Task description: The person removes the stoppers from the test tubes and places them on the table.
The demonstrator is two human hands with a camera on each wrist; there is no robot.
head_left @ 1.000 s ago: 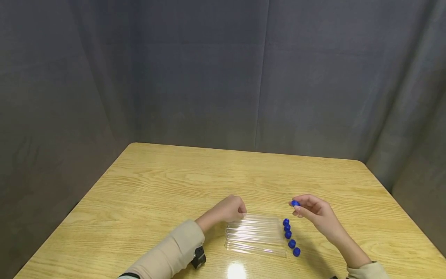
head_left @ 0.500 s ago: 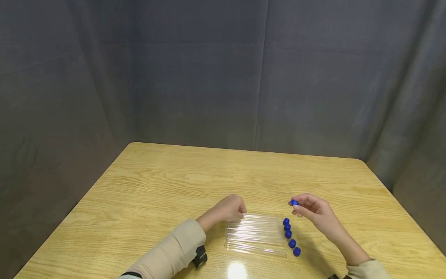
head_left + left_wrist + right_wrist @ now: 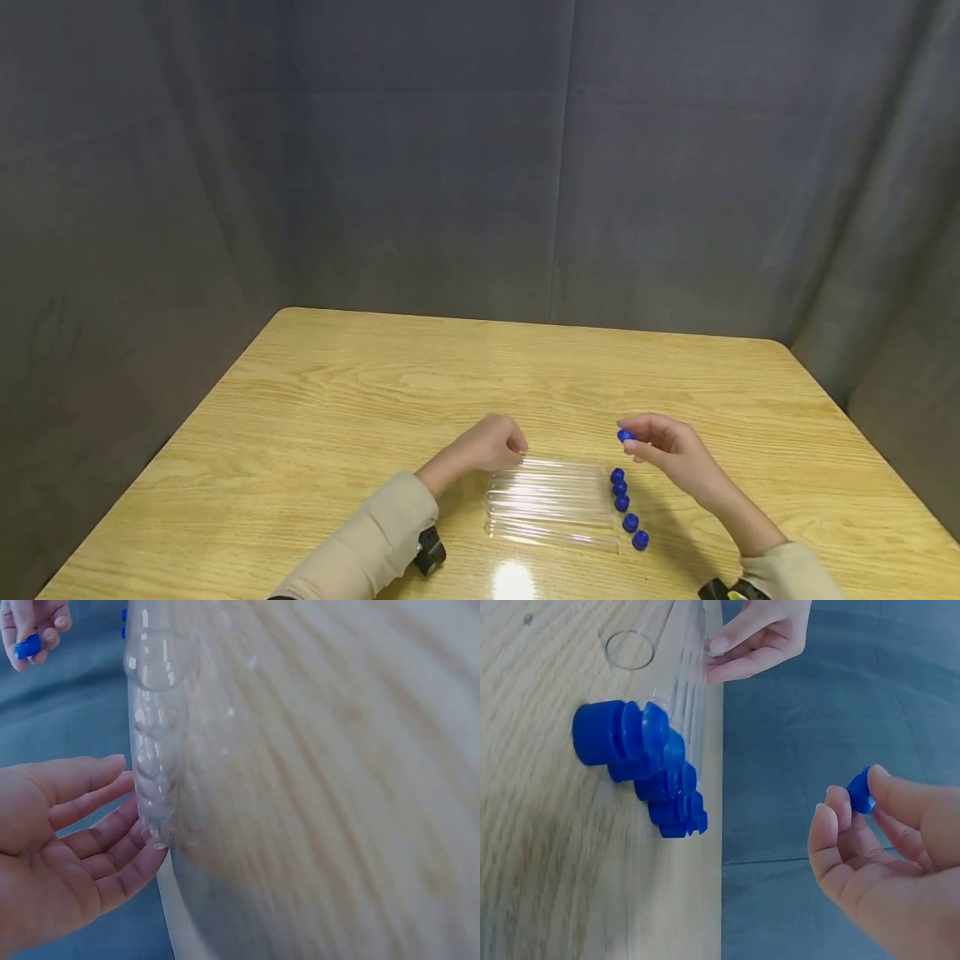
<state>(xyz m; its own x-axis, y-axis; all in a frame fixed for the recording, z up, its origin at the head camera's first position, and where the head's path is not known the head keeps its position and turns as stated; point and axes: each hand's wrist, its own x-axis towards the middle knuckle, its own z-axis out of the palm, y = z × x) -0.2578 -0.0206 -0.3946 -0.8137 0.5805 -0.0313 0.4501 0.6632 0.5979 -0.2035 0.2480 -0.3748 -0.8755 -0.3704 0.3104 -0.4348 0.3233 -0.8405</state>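
Note:
Several clear test tubes (image 3: 551, 500) lie side by side on the table, their rounded ends to the left. My left hand (image 3: 491, 443) is at the left end of the farthest tube; in the left wrist view its fingers (image 3: 124, 881) are loosely bent beside the tube ends, and whether they touch is hard to tell. Pinched between thumb and fingers of my right hand (image 3: 675, 454) is a blue test tube cap (image 3: 861, 792), raised above the table. Several more blue caps (image 3: 600, 733) stand in a row by the tubes' open ends.
The wooden table (image 3: 360, 375) stretches beyond both hands. A dark grey curtain (image 3: 420, 167) hangs behind it and along both sides. The nearest tube lies slightly apart from the others.
My right hand has drifted slightly left with the cap between its fingers. My left hand has risen a little from the far tube's end. The tubes and standing caps have not moved.

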